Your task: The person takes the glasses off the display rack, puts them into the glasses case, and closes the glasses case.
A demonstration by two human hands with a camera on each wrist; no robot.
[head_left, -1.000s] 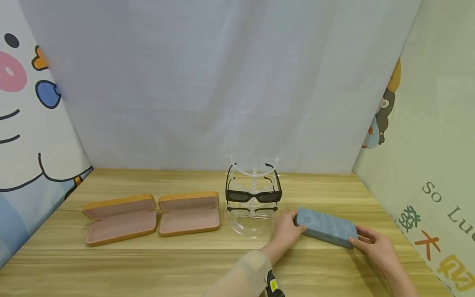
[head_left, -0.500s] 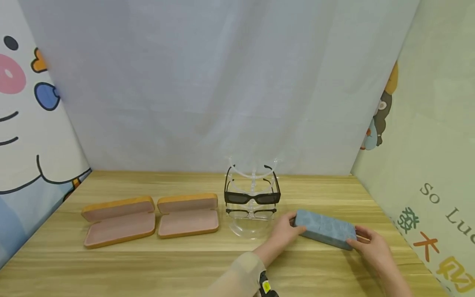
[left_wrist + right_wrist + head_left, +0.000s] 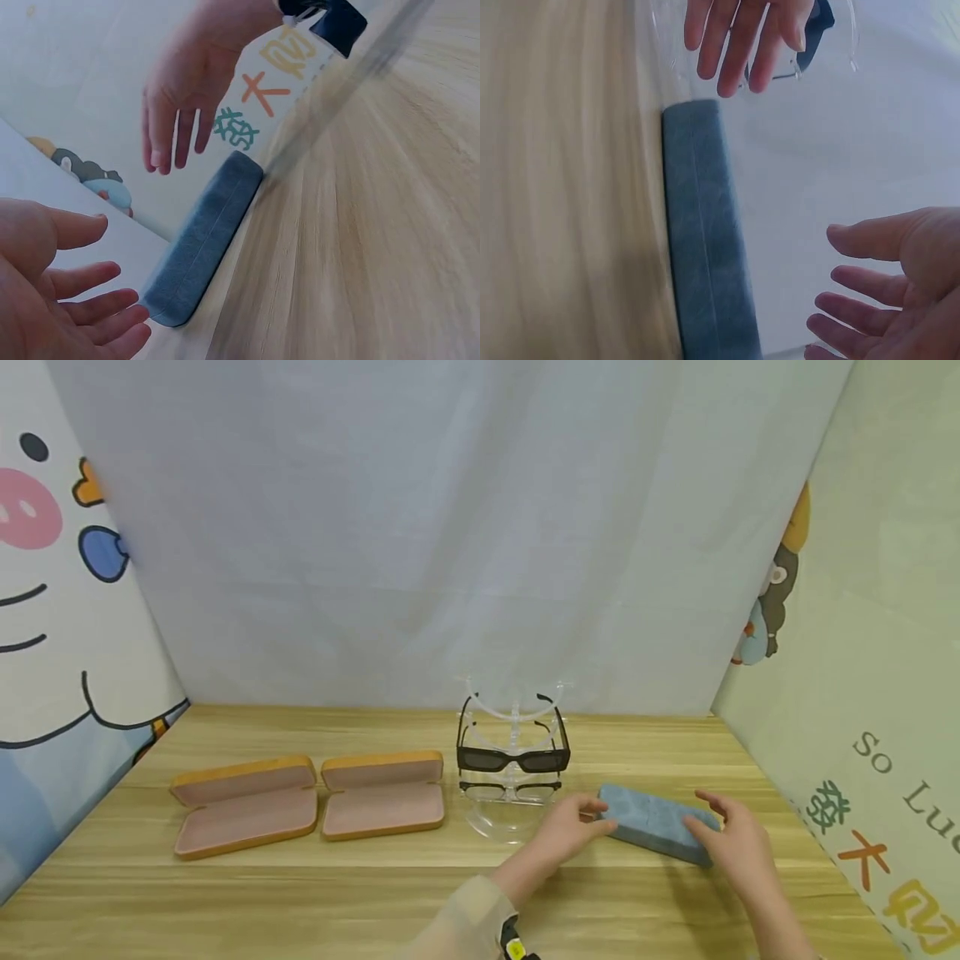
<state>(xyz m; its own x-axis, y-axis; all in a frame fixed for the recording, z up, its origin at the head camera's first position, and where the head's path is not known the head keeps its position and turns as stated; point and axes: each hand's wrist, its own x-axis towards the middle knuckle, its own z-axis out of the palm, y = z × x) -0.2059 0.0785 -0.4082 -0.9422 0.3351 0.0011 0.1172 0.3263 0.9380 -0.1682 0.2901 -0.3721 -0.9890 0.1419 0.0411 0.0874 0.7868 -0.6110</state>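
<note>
A closed blue glasses case point(image 3: 654, 820) lies on the wooden table at the right, slightly slanted. Beside its left end is my left hand point(image 3: 564, 837), fingers relaxed and holding nothing; its fingertips come close to the case in the left wrist view, where touch is hard to tell. My right hand point(image 3: 738, 845) hovers over the right end with spread fingers. A gap separates that hand point(image 3: 900, 292) from the case point(image 3: 705, 232) in the right wrist view. The case's lid seam point(image 3: 204, 251) runs along its side, shut.
Left of the hands stands a clear display rack point(image 3: 514, 727) bearing black sunglasses point(image 3: 513, 760) and dark-rimmed glasses point(image 3: 510, 790). Two orange cases with pink lining, one point(image 3: 382, 810) near the rack and another point(image 3: 246, 820) farther left, lie open. A grey cloth point(image 3: 450, 527) hangs behind.
Both hands have let go of the blue glasses case. My right hand has lifted up off its right end, and my left has drawn back slightly leftward. The case stays in place.
</note>
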